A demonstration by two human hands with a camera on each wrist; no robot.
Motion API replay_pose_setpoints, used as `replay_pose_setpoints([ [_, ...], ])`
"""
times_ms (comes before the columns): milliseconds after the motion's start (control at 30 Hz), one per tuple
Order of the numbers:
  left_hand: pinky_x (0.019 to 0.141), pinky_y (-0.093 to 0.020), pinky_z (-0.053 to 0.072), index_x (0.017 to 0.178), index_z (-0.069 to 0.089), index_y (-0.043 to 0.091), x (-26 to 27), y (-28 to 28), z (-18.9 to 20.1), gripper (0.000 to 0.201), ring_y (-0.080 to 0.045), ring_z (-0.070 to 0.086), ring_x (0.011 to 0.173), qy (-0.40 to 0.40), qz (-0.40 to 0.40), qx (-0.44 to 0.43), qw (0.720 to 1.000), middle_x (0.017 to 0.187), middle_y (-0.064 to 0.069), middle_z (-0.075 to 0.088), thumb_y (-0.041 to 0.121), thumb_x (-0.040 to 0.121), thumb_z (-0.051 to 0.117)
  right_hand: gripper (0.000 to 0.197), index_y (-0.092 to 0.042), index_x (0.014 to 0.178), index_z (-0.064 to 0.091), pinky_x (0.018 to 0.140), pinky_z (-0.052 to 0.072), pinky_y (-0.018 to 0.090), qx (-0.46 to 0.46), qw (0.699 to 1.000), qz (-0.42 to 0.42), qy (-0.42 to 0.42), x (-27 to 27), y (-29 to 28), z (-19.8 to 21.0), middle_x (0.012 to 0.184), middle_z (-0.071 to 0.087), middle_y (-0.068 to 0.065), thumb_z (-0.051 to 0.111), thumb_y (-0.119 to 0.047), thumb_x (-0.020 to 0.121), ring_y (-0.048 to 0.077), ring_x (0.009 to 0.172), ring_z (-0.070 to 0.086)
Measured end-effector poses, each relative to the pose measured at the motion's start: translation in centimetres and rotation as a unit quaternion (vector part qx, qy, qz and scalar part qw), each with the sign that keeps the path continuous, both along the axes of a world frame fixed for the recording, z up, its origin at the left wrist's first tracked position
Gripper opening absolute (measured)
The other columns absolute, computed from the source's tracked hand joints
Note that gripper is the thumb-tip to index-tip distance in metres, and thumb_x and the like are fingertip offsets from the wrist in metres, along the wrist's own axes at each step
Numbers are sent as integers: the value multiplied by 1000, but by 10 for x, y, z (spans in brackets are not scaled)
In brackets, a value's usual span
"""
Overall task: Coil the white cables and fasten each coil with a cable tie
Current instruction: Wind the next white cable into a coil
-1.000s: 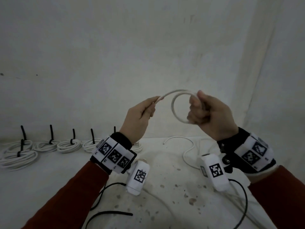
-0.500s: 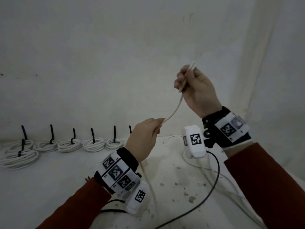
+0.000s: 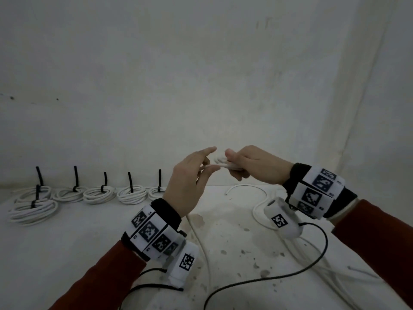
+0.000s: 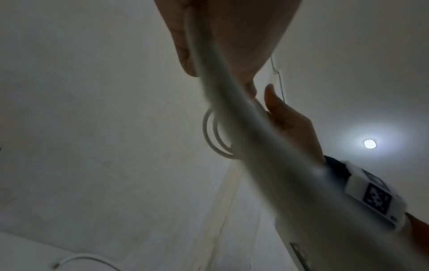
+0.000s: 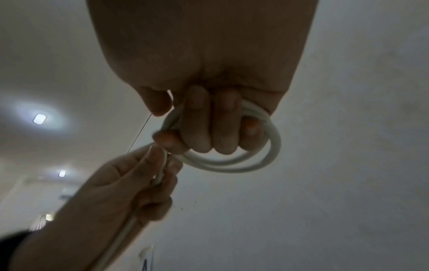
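Note:
My right hand grips a small coil of white cable, two loops passing under its curled fingers; the same coil shows in the left wrist view. My left hand is just left of it, pinching the strand of cable that leads into the coil, forefinger held straight. That strand runs down past my left palm toward the table. The rest of the cable trails over the white table.
Several tied white coils with upright black cable ties line the table's back left. Loose white cable lies behind my right hand. Black camera leads cross the near table. A white wall stands close behind.
My right hand came down from its raised position to meet the left at mid height. The coil has gained a loop. My left hand rose slightly and still pinches the strand.

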State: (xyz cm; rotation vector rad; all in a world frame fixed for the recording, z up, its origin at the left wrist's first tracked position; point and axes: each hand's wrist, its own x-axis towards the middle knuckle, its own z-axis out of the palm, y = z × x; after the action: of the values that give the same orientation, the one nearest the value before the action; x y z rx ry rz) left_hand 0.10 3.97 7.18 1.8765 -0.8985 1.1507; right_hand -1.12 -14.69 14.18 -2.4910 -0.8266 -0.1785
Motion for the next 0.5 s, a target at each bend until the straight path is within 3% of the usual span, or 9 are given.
replay_pose_setpoints([
  [100,72,-3,33,124,59,13,6,-5,3,45,6,45,75,32,-24,-10,999,81,8,45,42,94,43,65,-20,42,39,48,27,17,127,991,22,48,0,6,-4,44,32,-3,23,-55,95,13,42,25],
  [233,76,-9,35,92,59,35,9,-11,14,24,2,48,81,113,-101,-56,987,88,10,49,42,95,36,67,-21,35,38,44,21,24,342,931,46,117,3,16,-10,37,28,-3,34,-47,96,14,37,22],
  [333,69,-20,39,77,57,23,7,-16,19,33,-9,52,71,172,-140,-82,972,73,7,58,36,98,35,68,-20,34,43,44,25,25,417,907,-31,44,8,25,-13,36,34,-4,42,-32,101,15,37,29],
  [400,66,-23,43,75,54,16,6,-19,22,36,-7,51,63,191,-150,-111,964,66,7,55,35,98,35,62,-19,39,46,48,31,25,436,898,-60,7,10,30,-14,40,39,-2,45,-29,100,14,41,34],
  [500,62,-34,51,72,48,17,5,-19,25,34,-4,50,54,195,-153,-138,959,59,14,49,35,98,36,55,-11,51,55,53,37,25,423,905,-42,28,10,31,-11,43,44,0,43,-31,101,15,46,41],
])
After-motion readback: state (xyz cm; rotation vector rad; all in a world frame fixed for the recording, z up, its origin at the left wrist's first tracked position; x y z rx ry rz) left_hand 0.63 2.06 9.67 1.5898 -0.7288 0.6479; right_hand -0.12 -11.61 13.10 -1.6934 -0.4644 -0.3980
